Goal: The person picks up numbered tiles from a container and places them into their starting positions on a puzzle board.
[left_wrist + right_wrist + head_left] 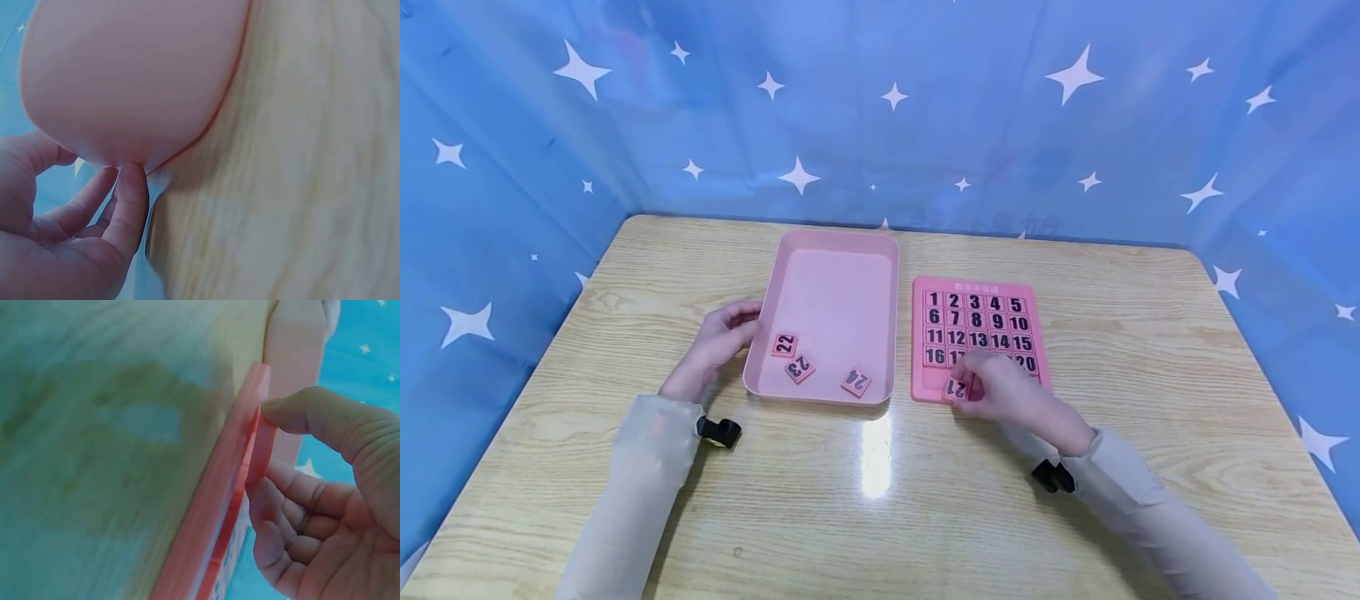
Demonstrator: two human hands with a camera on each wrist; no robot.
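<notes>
**Inspector A:** Right hand [1011, 393] position?

**Inspector B:** It pinches the tile numbered 21 [957, 388] between thumb and curled fingers at the bottom-left corner of the pink number board [978, 287]. In the right wrist view the tile sits tilted, one edge against the board's frame, thumb tip on its upper edge.

**Inspector A:** Left hand [715, 343]?

**Inspector B:** Fingers relaxed, holding nothing; the tips touch the left outer wall of the pink tray [838, 242]. The left wrist view confirms a fingertip against the tray's rounded corner.

**Inspector A:** Count.

**Inspector B:** One board, one tray. Three loose tiles in the tray: 22 [784, 345], 23 [800, 368], 24 [856, 382], all near its front end. The board's grid is five across; rows 1 to 15 read in full, while the hand covers part of the fourth row.

**Inspector A:** Materials?

**Inspector B:** Tray: smooth, matte pink, rectangular, rounded corners. Board: deeper pink, flat, raised rim. Tiles: small pink squares, black numerals. Table [1150, 333]: light wood grain, glossy.
</notes>
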